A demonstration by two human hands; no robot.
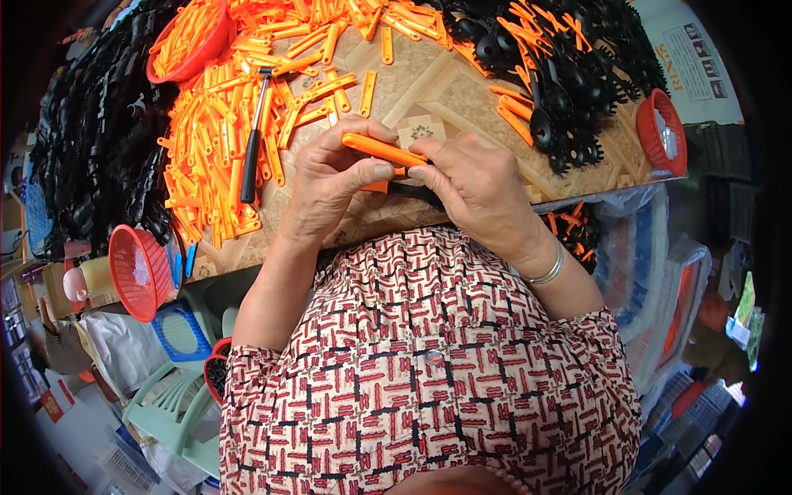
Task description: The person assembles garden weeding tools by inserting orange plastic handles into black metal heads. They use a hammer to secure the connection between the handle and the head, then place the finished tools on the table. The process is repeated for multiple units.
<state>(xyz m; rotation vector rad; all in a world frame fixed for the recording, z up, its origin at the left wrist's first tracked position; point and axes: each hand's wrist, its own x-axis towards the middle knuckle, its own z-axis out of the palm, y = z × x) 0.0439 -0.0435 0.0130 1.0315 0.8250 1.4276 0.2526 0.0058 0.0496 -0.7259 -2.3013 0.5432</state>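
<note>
You're joining parts: your left hand [330, 177] and right hand [470, 186] both pinch one orange strip [384, 150] between them, with a black piece [412, 191] just under it. Next calls for steady pressure to seat them, I'd judge. Beyond your left hand lie a hammer [253, 144] and loose orange strips [214, 140] on the patterned table [429, 82]; the room is cluttered.

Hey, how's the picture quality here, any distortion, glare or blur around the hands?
Head view: strong fisheye bend, table edge curving, black corners; even light, no harsh glare; left hand and right hand sharp on the orange strip; rim clutter soft.
</note>
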